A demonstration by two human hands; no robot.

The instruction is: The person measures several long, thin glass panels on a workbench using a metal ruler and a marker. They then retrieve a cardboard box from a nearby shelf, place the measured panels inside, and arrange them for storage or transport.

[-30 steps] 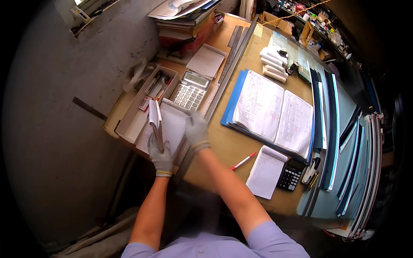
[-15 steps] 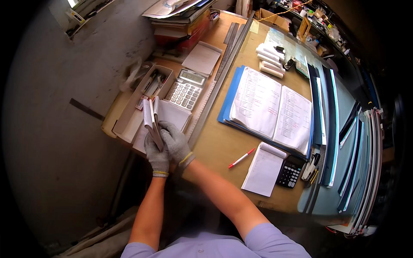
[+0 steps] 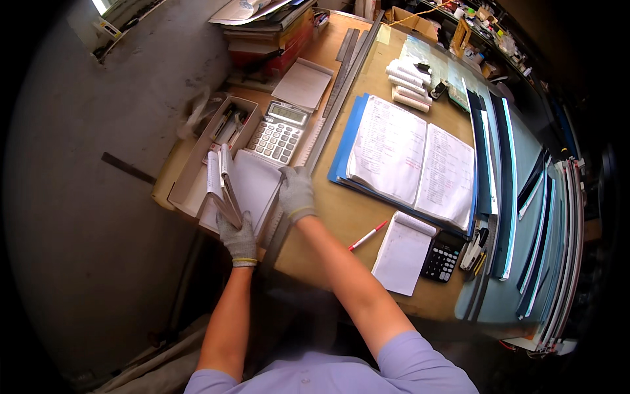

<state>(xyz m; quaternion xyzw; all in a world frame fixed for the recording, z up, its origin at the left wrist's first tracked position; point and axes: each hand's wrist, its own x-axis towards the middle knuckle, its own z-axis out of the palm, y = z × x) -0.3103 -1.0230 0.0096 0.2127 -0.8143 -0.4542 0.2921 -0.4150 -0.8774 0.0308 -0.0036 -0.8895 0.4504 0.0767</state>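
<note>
My left hand [image 3: 237, 238], in a grey knitted glove, is closed around the lower ends of several notepads [image 3: 227, 190] with curled-over pages. They stand tilted above the front of a long open cardboard box [image 3: 186, 184]. My right hand [image 3: 297, 194], gloved alike, has its fingers curled at the right edge of a white paper pad [image 3: 257, 176]; its fingertips are partly hidden. Just beyond that pad lies a silver desk calculator [image 3: 279, 133]. Pens [image 3: 230, 125] lie in the box's far part.
An open ledger [image 3: 407, 154] on a blue folder lies mid-table. Nearer are a red-and-white pen [image 3: 367, 236], a notepad [image 3: 405, 253], a black calculator [image 3: 441, 257] and a stapler [image 3: 472, 249]. Long metal rulers [image 3: 341, 92] run along the table. Dark strips [image 3: 504, 190] fill the right side.
My right hand has let go of the notepads and moved right to the white pad's edge. The notepads stay in my left hand, now lower and fanned apart.
</note>
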